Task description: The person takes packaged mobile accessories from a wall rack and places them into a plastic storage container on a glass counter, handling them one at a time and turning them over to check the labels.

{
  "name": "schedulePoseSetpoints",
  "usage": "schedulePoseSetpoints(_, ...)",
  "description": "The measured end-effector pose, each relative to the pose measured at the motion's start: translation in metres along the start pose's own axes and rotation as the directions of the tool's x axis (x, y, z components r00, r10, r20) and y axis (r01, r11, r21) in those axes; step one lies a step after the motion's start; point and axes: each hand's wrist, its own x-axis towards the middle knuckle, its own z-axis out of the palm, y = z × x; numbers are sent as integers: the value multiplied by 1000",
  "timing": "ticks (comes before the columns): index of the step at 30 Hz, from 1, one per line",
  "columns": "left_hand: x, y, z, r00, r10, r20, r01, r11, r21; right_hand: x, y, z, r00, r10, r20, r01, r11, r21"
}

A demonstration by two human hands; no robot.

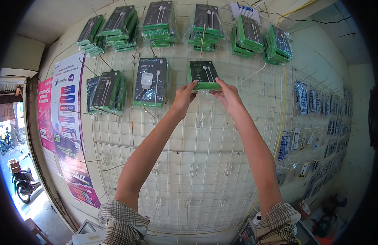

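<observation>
Both my arms reach up to a wire grid rack (189,163) on the wall. Between my hands is a black and green boxed charging cable (203,72), gripped by its lower green edge. My left hand (185,98) pinches the left lower corner, and my right hand (227,96) has the right one, thumb on the front. Whether the box hangs on a hook is hidden. To its left hangs a larger charger box (150,81) in clear plastic. Further left hang more cable boxes (107,92).
Along the top hang several stacks of similar boxes (158,18). Bare wire hooks (115,166) jut out of the grid. Small blue-and-white packets (302,98) hang on the right wall. Posters (68,122) cover the left wall beside a doorway showing a parked motorbike (25,179).
</observation>
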Motion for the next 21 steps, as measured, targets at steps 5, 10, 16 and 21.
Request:
schedulePoseSetpoints(5,5,7,2,1000,-9,4,10,982,-190,4,2,4,998,45,-32,-44,998,40)
schedulePoseSetpoints(10,6,4,3,999,16,48,-8,984,-180,4,8,1,1000,3,-16,-2,998,68)
schedulePoseSetpoints(16,-6,11,14,996,87,-25,-90,985,-145,-10,-8,7,999,-51,-4,51,999,17)
schedulePoseSetpoints(21,-20,24,24,989,146,-23,-147,985,-94,-23,-21,12,994,-106,-18,106,994,-4)
